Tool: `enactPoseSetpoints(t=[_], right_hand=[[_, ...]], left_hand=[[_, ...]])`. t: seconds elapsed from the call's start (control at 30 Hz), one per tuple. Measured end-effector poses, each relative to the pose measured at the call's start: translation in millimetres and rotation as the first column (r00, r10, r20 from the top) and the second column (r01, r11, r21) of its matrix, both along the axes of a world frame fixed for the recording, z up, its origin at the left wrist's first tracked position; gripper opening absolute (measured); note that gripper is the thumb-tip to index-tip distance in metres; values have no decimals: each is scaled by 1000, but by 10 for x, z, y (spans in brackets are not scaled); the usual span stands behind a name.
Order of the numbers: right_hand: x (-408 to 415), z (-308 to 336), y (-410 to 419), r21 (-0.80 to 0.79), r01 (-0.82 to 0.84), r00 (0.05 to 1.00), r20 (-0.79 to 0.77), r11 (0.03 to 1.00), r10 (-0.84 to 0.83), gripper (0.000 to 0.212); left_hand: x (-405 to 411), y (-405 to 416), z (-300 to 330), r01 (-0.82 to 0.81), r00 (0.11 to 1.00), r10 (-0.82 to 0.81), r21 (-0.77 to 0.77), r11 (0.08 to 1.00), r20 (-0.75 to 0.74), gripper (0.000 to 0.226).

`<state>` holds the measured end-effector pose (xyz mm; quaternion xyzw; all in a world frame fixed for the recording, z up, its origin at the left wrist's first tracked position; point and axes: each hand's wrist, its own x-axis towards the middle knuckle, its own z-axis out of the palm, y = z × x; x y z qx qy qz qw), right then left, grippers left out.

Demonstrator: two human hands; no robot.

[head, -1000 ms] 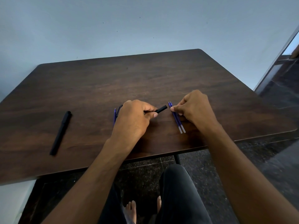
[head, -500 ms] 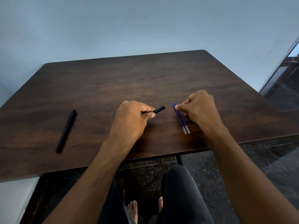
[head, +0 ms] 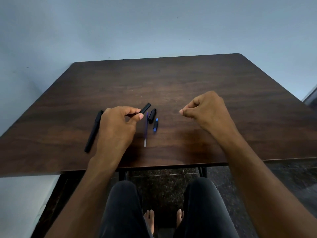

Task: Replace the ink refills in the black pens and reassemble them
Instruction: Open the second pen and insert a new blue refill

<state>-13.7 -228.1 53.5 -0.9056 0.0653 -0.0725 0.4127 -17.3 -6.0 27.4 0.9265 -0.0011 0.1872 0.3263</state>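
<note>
Table (head: 188, 79) of dark wood first. Left hand (head: 118, 127) pinches a black pen barrel (head: 145, 108); right hand (head: 208, 109) curls closed, holding nothing visible. Beside the left fingertips (head: 141, 116) lie 1 capped pen (head: 94, 131), refill (head: 146, 129), cap (head: 152, 115), blue-tipped piece (head: 155, 126).

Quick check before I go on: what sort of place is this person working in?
Probably a plain indoor room, home or small office: a dark wood-grain table against a bare pale blue wall, and a dark speckled stone floor under bare feet.

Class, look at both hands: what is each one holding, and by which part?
The left hand pinches a black pen barrel near its lower end, thumb against forefinger; the open end sticks out. The right hand is loosely curled, apparently holding nothing.
</note>
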Motion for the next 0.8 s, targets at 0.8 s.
enactPoseSetpoints(t=[0.8], right_hand=[[-147,-11,1228,-508,-178,983,-126,842,132,16]], left_hand=[[-126,264,-148,-2,1000,0,-231,973,-12,21]])
